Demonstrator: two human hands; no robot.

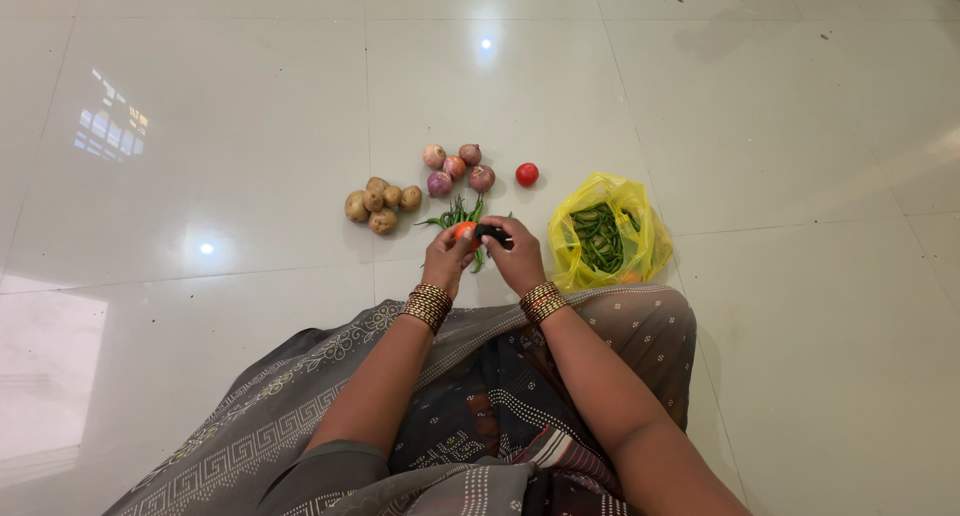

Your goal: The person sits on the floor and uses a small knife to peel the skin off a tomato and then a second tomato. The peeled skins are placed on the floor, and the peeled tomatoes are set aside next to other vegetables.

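My left hand [446, 259] grips a small orange-red tomato [464, 232] just above the floor. My right hand [516, 258] is closed around a small black object [491, 234] that touches the tomato; I cannot tell what the object is. Both wrists carry gold and red bangles. Under my hands lies a loose bunch of green chillies [456, 215]. A second red tomato [527, 174] sits on the floor beyond my right hand.
Several potatoes [381, 204] lie to the far left and several pink onions [456, 168] behind the chillies. A yellow plastic bag [640, 238] with green beans [598, 238] stands open on the right. Glossy white floor tiles [230, 146] surround everything; patterned grey cloth covers my lap.
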